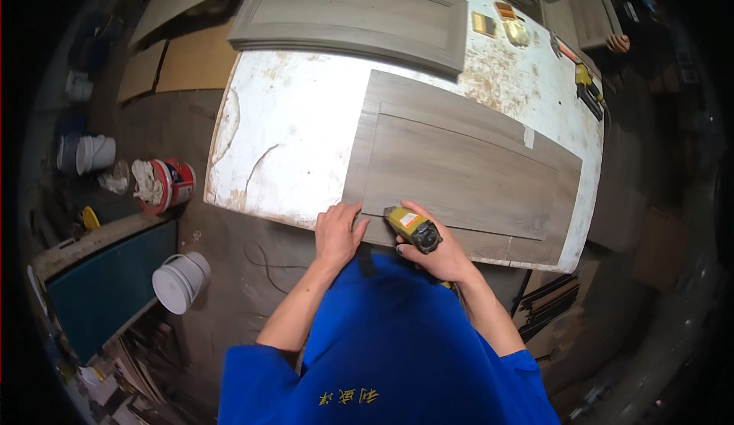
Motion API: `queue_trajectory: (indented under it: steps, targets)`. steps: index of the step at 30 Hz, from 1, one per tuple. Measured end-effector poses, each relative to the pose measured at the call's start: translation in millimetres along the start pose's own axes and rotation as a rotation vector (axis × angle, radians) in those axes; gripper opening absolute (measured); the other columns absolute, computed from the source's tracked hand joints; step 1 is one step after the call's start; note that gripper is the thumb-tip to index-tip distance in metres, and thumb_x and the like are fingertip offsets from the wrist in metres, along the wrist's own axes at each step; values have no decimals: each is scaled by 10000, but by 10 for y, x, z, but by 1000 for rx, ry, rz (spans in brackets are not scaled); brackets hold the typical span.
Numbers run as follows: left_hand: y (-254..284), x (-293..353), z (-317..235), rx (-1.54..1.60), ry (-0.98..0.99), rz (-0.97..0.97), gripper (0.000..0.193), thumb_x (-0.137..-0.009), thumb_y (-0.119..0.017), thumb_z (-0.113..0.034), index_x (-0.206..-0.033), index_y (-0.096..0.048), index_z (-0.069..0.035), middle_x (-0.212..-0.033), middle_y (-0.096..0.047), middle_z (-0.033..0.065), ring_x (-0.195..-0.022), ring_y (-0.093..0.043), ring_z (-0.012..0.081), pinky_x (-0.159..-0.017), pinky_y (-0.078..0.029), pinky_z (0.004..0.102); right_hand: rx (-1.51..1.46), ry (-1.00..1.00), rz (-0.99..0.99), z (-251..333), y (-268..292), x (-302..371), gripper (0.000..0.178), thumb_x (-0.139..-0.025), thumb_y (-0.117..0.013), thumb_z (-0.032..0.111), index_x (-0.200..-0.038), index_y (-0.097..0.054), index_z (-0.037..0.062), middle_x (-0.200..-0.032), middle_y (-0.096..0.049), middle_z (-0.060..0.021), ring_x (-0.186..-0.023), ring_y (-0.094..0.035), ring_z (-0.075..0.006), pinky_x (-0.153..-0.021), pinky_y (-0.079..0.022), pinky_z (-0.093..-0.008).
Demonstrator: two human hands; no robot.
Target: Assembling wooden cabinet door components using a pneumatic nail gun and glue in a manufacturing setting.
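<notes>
The left hand (pixel 339 232) lies flat, fingers spread, steadying the grey door panel (pixel 466 176) on the surface (pixel 290 134), while the right hand (pixel 440 253) holds its grip wrapped around the yellow power tool (pixel 413 228) at the near edge.

Grey wood-grain, yellow tool, blue sleeves

The cabinet door panel (pixel 466 176) showed grey-brown grain; the hand tool (pixel 413 228) was yellow with black; the worktable (pixel 298 134) was stained white; the bucket (pixel 170 184) red.
</notes>
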State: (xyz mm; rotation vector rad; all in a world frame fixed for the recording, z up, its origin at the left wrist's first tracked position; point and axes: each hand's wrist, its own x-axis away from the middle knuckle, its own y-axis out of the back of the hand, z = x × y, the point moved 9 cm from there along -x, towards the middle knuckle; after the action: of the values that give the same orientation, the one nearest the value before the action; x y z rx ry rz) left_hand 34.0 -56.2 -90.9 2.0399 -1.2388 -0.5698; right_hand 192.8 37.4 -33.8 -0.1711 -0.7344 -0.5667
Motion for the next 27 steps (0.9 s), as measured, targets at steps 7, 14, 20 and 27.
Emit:
queue_trajectory:
  steps: [7,14,20,27]
  targets:
    - [-4,26,116,35,-1,-64,240,-815,-777,-164,-1036,-707,-104,-888,-635,35,-842,-606,248,-728,-423,404,158,101,-21,2,-189,-139,781,-811,-756,143,-1519,-426,123,-1248,-662,-150,-1128,-637,-247,-1010,-479,-350]
    - [5,20,110,36,-48,-93,235,-810,-783,-170,-1024,-723,-94,-859,-647,25,-798,-605,234,-705,-411,385,158,55,7,-9,-204,-162,792,-828,-702,44,-1548,-379,108,-1105,-673,-94,-1019,-644,-154,-931,-508,-303]
    - [-14,11,119,7,-47,-92,239,-796,-788,-170,-1015,-723,-102,-862,-645,14,-793,-600,227,-702,-403,380,324,75,-65,87,-205,-139,803,-806,-714,79,-1543,-397,123,-1127,-688,-97,-1063,-649,-176,-982,-488,-316]
    - [-18,3,96,-3,-59,-113,220,-806,-770,-193,-1004,-713,-116,-840,-599,15,-785,-576,221,-697,-394,379,349,69,-68,94,-193,-139,798,-806,-727,117,-1538,-408,132,-1218,-677,-108,-1101,-647,-197,-1012,-474,-323]
